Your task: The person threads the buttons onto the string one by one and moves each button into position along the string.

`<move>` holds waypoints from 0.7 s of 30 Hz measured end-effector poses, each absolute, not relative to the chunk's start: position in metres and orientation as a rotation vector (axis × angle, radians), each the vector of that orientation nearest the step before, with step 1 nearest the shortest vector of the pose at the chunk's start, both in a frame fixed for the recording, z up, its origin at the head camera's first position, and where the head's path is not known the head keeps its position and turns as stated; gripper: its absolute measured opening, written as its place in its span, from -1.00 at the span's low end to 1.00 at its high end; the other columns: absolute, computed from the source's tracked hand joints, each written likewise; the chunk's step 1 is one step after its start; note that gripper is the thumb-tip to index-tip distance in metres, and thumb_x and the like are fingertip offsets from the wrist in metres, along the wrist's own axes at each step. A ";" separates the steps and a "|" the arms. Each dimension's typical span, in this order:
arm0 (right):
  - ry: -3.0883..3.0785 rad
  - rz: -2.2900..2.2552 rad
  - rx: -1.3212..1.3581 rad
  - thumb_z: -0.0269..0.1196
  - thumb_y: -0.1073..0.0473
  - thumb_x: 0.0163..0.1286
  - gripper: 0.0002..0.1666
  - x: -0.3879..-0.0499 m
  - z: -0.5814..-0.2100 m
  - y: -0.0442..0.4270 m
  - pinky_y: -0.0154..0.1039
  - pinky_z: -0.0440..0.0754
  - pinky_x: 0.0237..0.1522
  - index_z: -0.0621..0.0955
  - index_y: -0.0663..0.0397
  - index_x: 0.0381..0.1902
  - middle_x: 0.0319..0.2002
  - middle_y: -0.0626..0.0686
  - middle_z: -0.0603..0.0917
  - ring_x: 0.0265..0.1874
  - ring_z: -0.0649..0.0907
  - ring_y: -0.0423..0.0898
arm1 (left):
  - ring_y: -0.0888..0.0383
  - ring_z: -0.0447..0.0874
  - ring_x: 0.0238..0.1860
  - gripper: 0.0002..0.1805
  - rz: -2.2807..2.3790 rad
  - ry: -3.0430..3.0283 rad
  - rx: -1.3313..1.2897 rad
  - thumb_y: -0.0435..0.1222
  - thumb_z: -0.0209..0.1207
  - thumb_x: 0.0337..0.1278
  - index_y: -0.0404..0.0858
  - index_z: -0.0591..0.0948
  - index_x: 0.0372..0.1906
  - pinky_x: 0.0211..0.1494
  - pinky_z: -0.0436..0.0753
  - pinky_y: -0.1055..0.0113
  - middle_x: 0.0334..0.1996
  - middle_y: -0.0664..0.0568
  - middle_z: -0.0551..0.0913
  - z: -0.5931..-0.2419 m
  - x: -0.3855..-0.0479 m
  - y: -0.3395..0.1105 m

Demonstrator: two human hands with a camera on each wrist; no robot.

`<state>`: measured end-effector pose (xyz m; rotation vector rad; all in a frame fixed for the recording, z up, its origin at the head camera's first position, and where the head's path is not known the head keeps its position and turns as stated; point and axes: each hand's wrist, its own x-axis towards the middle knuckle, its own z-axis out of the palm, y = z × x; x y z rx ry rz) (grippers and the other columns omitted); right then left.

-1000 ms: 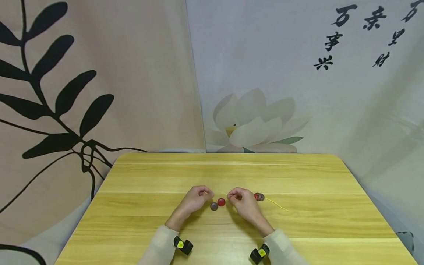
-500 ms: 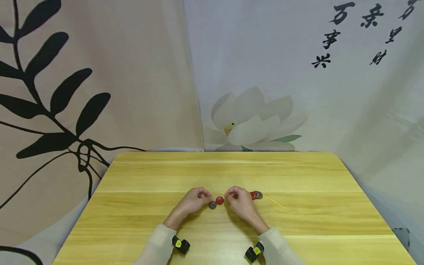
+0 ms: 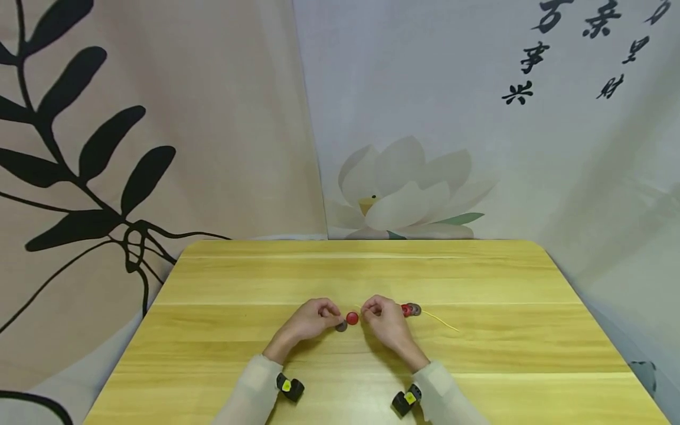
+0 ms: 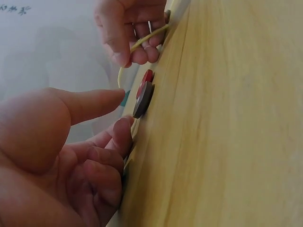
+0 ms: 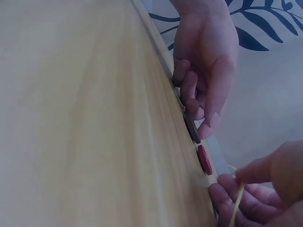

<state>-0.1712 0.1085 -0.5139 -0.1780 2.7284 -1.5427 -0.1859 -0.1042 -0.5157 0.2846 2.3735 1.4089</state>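
Note:
A brown button-like disc (image 3: 341, 326) and a red one (image 3: 352, 319) lie flat on the wooden table between the two hands. My left hand (image 3: 313, 319) is at the brown disc, its fingertips partly covering it in the head view. In the left wrist view, the thumb and index finger are spread, with the brown disc (image 4: 143, 100) just beyond their tips; contact is hard to tell. My right hand (image 3: 388, 321) pinches a yellow string (image 5: 238, 203) between thumb and index finger. Beyond that hand, red and brown discs (image 3: 411, 310) sit on the same string, partly hidden by it.
The string's other end (image 3: 446, 324) trails rightward over the table (image 3: 504, 342). Behind the table's far edge hangs a cloth backdrop (image 3: 239, 118) with leaves, a lotus and characters. A small black camera is strapped to each wrist.
My left hand has come down to the brown disc, and its fingertips now overlap the disc's edge. The right hand keeps its pinch on the string. The head view has shifted slightly.

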 end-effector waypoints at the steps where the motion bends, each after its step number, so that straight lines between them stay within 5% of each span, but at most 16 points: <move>1: 2.720 -1.545 -0.169 0.26 0.38 0.27 -0.86 -0.172 -0.514 0.109 -0.31 0.50 -0.38 0.65 0.05 -0.41 -0.54 -0.08 0.63 -0.51 0.55 -0.21 | 0.17 0.41 -0.47 -0.85 1.408 2.367 0.285 -0.19 0.28 0.25 -0.18 0.66 -0.22 -0.33 0.40 0.30 -0.49 0.08 0.55 -0.516 -0.186 -0.104; 21: 2.637 -1.556 -0.196 0.23 0.36 0.33 -0.92 -0.175 -0.515 0.113 -0.26 0.53 -0.36 0.64 0.14 -0.37 -0.52 -0.04 0.67 -0.48 0.61 -0.19 | 0.21 0.30 -0.54 -0.80 1.405 2.321 0.327 -0.27 0.39 0.11 -0.25 0.65 -0.21 -0.47 0.31 0.41 -0.55 0.11 0.39 -0.512 -0.186 -0.106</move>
